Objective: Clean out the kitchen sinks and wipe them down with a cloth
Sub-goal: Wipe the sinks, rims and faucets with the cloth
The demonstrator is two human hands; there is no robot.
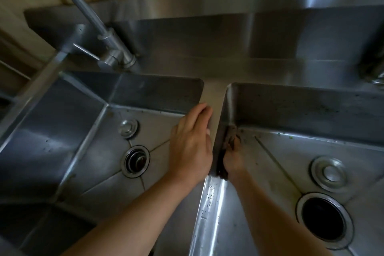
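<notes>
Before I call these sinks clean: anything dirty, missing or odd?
Yes. Green bits speckle the right sink back wall, and its drain gapes open with no strainer, unlike the left sink's drain.

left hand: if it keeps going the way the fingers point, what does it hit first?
The left hand lies flat on the divider between the two sinks, fingers pointing toward the back. Sliding on, it would likely cross the rear ledge and meet the backsplash first; the faucet base sits off to the left.

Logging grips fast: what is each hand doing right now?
Left hand: open, flat on the divider.
Right hand: grips a dark cloth against the right sink wall.
</notes>
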